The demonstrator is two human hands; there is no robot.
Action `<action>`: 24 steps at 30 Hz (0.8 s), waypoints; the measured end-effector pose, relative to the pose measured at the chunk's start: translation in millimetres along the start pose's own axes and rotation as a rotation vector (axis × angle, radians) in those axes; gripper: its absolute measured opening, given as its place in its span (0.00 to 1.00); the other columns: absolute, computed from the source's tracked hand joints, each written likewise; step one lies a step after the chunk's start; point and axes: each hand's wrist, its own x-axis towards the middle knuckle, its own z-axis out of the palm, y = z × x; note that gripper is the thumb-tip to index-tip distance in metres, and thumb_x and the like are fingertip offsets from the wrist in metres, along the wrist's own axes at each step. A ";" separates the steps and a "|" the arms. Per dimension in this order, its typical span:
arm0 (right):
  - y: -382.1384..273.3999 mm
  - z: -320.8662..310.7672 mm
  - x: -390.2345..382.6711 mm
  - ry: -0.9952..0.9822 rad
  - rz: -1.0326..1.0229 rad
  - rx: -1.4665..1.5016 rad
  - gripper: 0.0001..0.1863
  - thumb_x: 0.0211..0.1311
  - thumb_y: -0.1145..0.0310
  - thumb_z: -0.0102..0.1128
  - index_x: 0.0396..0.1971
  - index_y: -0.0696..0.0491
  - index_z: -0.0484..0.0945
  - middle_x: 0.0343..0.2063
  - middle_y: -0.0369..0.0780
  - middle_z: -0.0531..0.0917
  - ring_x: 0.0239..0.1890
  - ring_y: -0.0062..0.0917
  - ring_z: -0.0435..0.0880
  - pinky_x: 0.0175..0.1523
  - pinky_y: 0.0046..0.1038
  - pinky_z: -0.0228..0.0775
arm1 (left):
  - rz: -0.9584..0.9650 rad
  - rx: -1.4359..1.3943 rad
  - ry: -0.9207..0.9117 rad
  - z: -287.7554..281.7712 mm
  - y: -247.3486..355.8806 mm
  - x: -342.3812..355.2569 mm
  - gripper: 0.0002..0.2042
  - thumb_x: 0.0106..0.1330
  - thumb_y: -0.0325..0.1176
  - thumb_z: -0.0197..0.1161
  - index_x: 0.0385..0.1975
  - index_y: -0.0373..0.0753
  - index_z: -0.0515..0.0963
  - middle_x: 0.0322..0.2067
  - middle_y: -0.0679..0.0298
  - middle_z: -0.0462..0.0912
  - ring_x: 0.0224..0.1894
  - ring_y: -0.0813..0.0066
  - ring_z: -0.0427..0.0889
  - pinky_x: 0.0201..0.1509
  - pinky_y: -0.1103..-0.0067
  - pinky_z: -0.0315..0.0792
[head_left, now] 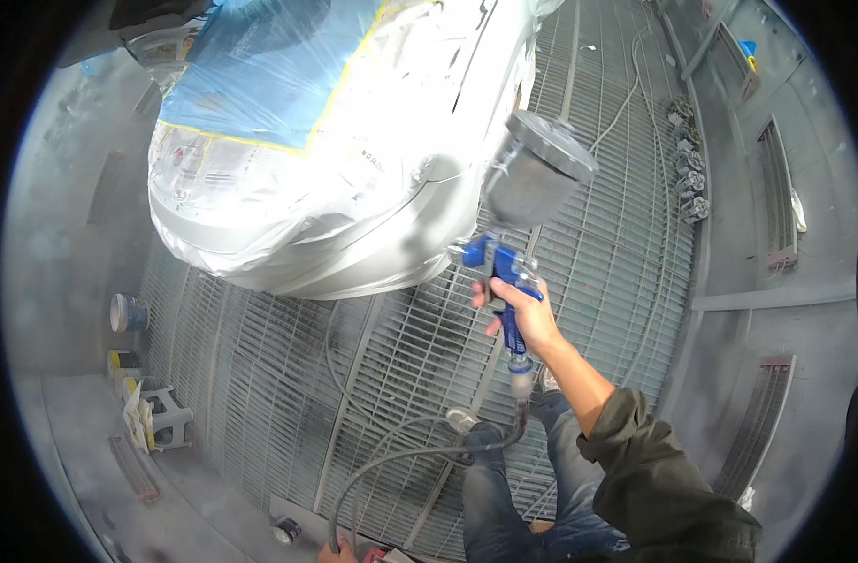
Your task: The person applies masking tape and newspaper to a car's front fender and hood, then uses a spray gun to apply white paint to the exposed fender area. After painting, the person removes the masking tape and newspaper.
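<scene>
My right hand [532, 314] is wrapped round the blue handle of a paint spray gun [513, 272], held upright in the middle of the view. A grey metal paint cup [542, 169] sits on top of the gun. From the foot of its handle a grey air hose [420, 450] loops down to the left. At the lower edge my left hand [335, 552] grips that hose, mostly cut off by the frame. Beyond the gun stands a car's white body [438, 211], partly wrapped in clear masking film, with blue-looking film [269, 70] edged by yellow tape.
Metal floor grating [589, 272] lies underfoot, with hoses [631, 84] running along it. Several crumpled wrapped bundles [690, 178] line the right wall. At left are a paint bucket [129, 312] and a grey stool [171, 419]; a small can [285, 531] stands lower left.
</scene>
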 end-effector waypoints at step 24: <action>74.0 -206.0 208.2 0.089 -0.234 -0.361 0.05 0.50 0.73 0.54 0.28 0.55 0.74 0.20 0.33 0.74 0.19 0.16 0.69 0.22 0.21 0.63 | 0.095 -0.166 0.012 262.1 85.8 110.8 0.27 0.70 0.49 0.60 0.51 0.25 0.76 0.43 0.40 0.83 0.47 0.42 0.80 0.51 0.55 0.72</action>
